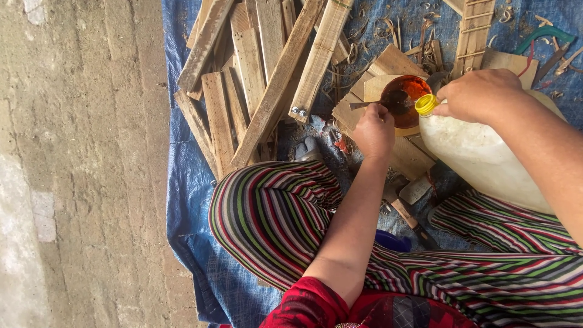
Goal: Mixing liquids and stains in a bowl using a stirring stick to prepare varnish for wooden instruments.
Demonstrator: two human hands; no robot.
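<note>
While the right hand [477, 94] closes its grip around the neck of a tilted white plastic jug [480, 155], the jug's yellow spout [427, 104] sits at the rim of a small bowl [405, 100] of dark orange liquid. Just below the bowl, the left hand [375, 129] holds a thin stick [367, 104] reaching into it. Left of the bowl lie wooden slats [255, 79] on a blue tarp [188, 200].
</note>
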